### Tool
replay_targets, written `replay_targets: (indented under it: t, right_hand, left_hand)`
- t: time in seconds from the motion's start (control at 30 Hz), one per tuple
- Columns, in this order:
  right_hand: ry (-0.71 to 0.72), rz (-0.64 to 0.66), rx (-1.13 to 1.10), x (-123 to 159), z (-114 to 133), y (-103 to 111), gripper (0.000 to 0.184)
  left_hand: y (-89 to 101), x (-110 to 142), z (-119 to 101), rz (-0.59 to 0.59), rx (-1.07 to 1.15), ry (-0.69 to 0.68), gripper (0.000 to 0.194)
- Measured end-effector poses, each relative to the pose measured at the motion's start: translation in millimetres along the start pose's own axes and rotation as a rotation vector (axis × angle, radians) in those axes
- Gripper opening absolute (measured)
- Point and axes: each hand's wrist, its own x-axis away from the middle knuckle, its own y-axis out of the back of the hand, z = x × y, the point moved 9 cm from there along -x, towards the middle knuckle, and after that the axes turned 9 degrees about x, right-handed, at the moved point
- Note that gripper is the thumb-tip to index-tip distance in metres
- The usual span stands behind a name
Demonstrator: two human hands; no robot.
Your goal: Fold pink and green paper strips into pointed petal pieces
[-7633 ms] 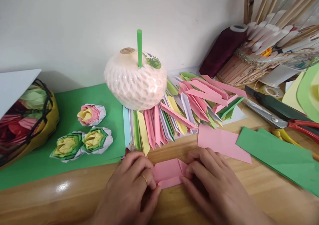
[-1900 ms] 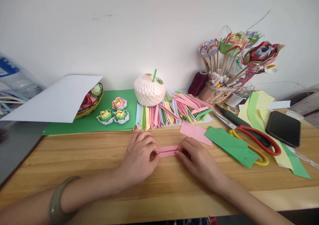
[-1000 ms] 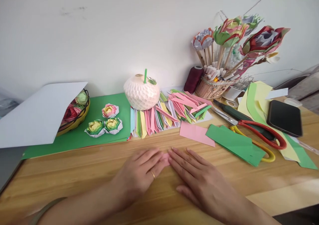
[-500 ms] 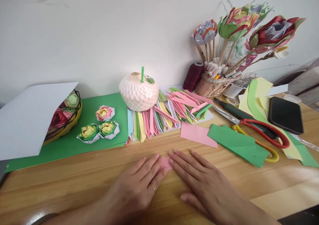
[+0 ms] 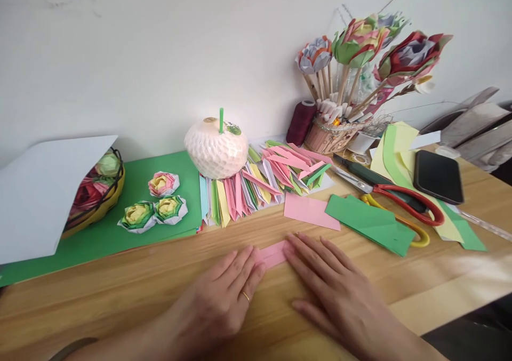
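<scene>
A narrow folded strip of pink paper (image 5: 272,255) lies flat on the wooden table, a lengthwise crease showing along it. My left hand (image 5: 224,289) presses on its left end, fingers stretched out and a ring on one of them. Over the right end rest the fingertips of my right hand (image 5: 330,281), which lies flat with the thumb apart. Both ends of the strip are hidden beneath my fingers. Just beyond my right hand are a flat pink paper rectangle (image 5: 311,210) and a stack of green paper rectangles (image 5: 370,223).
Folded paper pieces (image 5: 228,195) stand in a row by a white textured ornament (image 5: 216,150). Paper flowers (image 5: 138,215) sit on green sheets at left. Red-handled scissors (image 5: 400,193), a phone (image 5: 438,176) and a basket of flower stems (image 5: 334,134) are at right.
My right hand has slid right along the pink strip, so more of it shows between my hands. The camera view has shifted slightly.
</scene>
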Motion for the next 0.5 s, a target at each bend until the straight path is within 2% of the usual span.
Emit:
replay_targets:
  t: [0.1, 0.17, 0.33, 0.5]
  right_hand:
    - [-0.188, -0.096, -0.128, -6, -11, 6, 0.030]
    - [-0.277, -0.121, -0.229, -12, -16, 5, 0.020]
    - [-0.384, -0.078, -0.420, -24, -28, -7, 0.014]
    - [-0.393, -0.031, -0.476, -26, -33, -13, 0.013]
  left_hand:
    - [-0.3, 0, -3, -0.004, -0.013, -0.024, 0.037]
    - [-0.2, 0, -4, -0.009, -0.016, -0.035, 0.036]
    - [-3.4, 1, 4, 0.034, 0.051, -0.008, 0.031]
    - [-7.1, -1, 4, 0.117, 0.124, -0.089, 0.042]
